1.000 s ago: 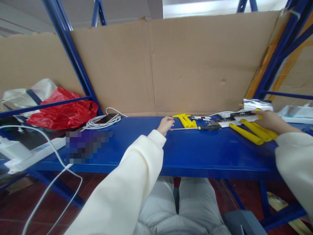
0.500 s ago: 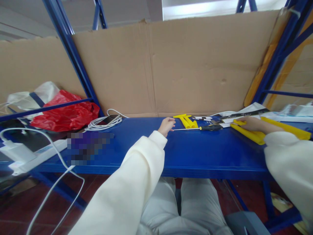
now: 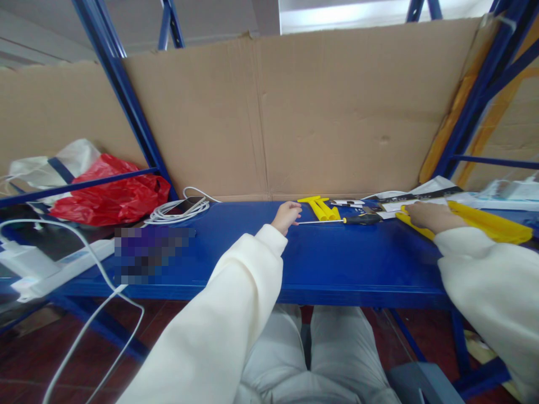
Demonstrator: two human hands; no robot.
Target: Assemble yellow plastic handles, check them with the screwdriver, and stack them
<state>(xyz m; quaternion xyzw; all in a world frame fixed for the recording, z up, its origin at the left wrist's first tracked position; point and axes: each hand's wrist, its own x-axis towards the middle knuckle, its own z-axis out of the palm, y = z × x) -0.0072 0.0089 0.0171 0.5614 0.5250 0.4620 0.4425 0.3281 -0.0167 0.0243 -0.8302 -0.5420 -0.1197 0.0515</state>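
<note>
My left hand (image 3: 287, 215) is over the middle of the blue table (image 3: 328, 258), its fingers loosely curled and slightly apart. Just by its fingertips lies the shaft tip of a screwdriver (image 3: 362, 219) with a black and yellow handle; whether they touch I cannot tell. Beyond the shaft sit several yellow T-shaped pieces (image 3: 323, 209). At the right, my right hand (image 3: 435, 217) is closed on a flat yellow piece (image 3: 415, 225), partly hidden by the hand and sleeve. Behind that wrist is a larger yellow piece (image 3: 490, 221).
A cardboard panel (image 3: 328, 112) stands along the back. White and black packaging (image 3: 425, 194) and a marker-like item (image 3: 347, 203) lie at the rear right. On the left are a coiled white cable (image 3: 179, 211), a red plastic bag (image 3: 113, 188) and a power strip (image 3: 63, 270).
My right forearm has swung left and the right hand has shifted slightly left, covering more of the flat yellow piece. The left hand has stayed in place.
</note>
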